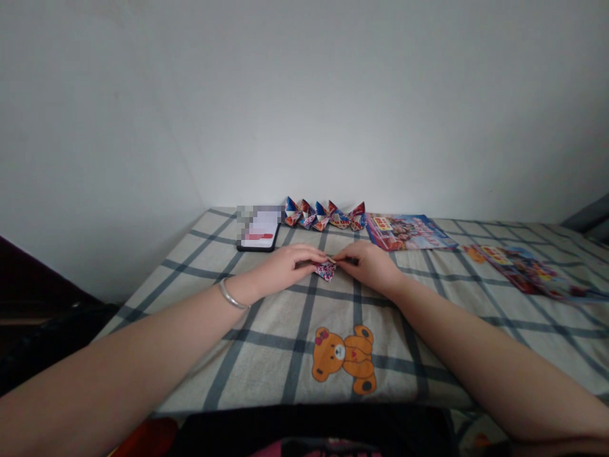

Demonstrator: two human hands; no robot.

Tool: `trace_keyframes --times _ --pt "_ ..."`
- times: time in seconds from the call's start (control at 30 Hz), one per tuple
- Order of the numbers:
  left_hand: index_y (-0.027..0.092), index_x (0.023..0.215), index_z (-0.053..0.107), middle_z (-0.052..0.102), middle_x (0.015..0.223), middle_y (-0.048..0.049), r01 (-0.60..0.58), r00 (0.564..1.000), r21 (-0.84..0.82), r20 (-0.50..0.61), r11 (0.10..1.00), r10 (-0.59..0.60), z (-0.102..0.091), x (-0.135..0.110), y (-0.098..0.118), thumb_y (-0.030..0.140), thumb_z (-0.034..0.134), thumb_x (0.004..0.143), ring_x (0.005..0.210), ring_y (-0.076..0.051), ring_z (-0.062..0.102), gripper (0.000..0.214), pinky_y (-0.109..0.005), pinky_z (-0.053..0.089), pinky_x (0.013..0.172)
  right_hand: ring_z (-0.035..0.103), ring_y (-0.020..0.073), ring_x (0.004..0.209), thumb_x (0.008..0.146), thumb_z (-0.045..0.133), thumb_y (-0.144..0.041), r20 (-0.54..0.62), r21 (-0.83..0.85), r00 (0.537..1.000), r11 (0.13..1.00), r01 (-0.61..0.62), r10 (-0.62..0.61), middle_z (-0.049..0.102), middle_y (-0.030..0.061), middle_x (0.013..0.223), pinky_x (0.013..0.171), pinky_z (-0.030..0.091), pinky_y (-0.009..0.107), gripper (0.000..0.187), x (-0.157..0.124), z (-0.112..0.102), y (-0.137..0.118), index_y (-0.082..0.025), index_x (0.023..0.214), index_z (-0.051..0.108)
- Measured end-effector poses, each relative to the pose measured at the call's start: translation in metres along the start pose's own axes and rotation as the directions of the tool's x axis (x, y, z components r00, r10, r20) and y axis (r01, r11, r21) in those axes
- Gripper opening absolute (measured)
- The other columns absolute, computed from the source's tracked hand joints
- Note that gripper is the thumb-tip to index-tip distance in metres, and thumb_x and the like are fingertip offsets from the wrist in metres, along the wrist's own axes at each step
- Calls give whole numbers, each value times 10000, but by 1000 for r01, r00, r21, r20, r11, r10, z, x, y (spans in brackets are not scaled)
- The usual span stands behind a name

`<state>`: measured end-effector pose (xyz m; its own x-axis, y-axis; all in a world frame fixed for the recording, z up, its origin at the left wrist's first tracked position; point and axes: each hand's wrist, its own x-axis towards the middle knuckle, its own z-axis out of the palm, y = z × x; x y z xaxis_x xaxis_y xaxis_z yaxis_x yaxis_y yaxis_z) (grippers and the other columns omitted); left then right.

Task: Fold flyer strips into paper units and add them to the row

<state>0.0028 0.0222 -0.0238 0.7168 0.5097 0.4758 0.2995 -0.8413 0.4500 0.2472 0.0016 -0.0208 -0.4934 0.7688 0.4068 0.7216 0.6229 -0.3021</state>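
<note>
A small folded piece of colourful printed paper (326, 272) is held between my two hands, just above the middle of the checked cloth. My left hand (295, 263), with a silver bangle at its wrist, pinches the paper's left side. From the right, my right hand (367, 263) grips its upper right edge between thumb and fingers. Fingers cover part of the paper, so its full shape is hidden. Behind the hands, several folded paper pieces (323, 216) with pointed tips stand in a row against the wall.
A phone (261, 230) with a lit screen lies left of the row. Printed leaflets lie to the right, a nearer-to-centre leaflet (410, 232) and another leaflet (533, 273) farther right. The checked cloth (266, 368) bears a printed bear (345, 359). A white wall (333, 101) rises behind.
</note>
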Motion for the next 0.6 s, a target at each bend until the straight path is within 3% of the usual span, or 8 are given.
trace_keyframes --times 0.2,0.37,0.5,0.6 --pt "244 1092 708 665 1201 -47 -67 992 101 114 993 55 -4 -3 -2 160 596 917 1096 -159 629 224 -335 485 1001 655 195 911 873 636 -279 25 6 998 998 65 -65 744 42 942 867 487 341 140 1 -1 -3 -209 946 733" --pt "257 1086 708 643 1237 -32 -47 988 164 153 985 22 -4 -4 -1 171 573 927 1094 -163 625 226 -323 479 994 619 244 1065 862 660 -443 31 -67 998 997 50 -48 706 84 1119 961 456 402 305 4 6 -6 -201 1038 718" --pt "218 1058 685 649 1184 -42 -28 992 153 127 988 8 -3 -4 4 180 539 936 1078 -159 618 194 -314 479 985 594 249 1126 840 682 -462 38 -67 998 997 42 -40 683 79 1191 1010 433 421 347 5 11 -5 -218 1085 707" --pt "183 1139 618 631 1170 -66 9 997 196 72 981 -23 2 -4 9 203 532 934 1090 -172 597 223 -323 478 987 587 252 1138 830 692 -457 46 -70 998 997 37 -34 679 82 1200 1017 431 429 362 4 11 -6 -218 1102 705"
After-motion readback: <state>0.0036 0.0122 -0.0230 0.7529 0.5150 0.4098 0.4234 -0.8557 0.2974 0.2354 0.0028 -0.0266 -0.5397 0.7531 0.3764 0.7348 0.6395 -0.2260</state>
